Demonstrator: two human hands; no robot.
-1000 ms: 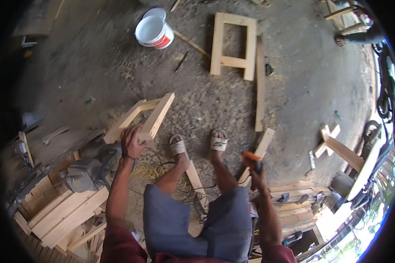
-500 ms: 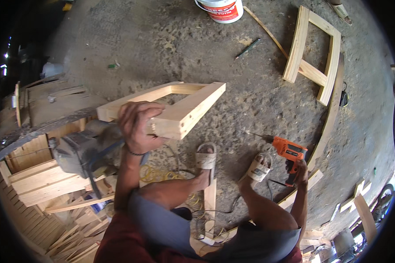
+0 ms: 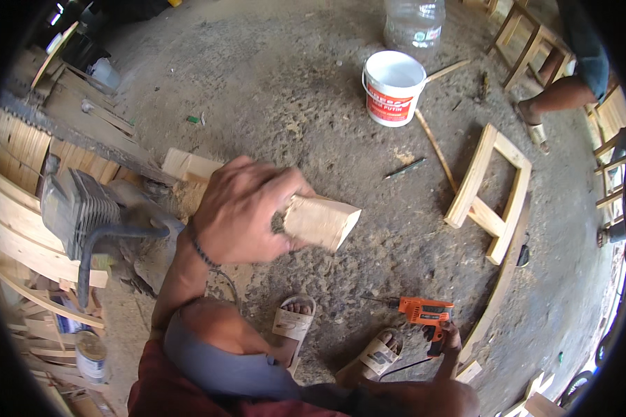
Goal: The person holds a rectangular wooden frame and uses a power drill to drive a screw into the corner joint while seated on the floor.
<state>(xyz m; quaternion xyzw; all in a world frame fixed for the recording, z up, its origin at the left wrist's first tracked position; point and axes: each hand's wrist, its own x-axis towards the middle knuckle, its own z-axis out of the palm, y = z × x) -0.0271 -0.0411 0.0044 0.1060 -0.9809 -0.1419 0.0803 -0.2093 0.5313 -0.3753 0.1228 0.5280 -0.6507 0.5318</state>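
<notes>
My left hand (image 3: 249,212) is closed around a pale wooden frame (image 3: 323,221), lifted off the floor. One squared end of it points toward the right, and another pale end shows beyond the hand on the left. The hand hides most of the frame. Lower right, my right hand (image 3: 451,339) grips the handle of an orange power drill (image 3: 424,311), its bit pointing left above the floor near my sandal. A second wooden frame (image 3: 473,177) lies on the concrete to the right.
A white bucket (image 3: 393,97) stands far ahead, before a large clear bottle (image 3: 417,31). A finned grey motor (image 3: 83,215) and stacked wood are at left. A long curved strip (image 3: 501,278) lies right of the drill. Another person's leg (image 3: 563,101) is at far right.
My left hand has turned the wooden frame, so an end now faces right and its opening no longer shows. The view has shifted. The drill stays in my right hand.
</notes>
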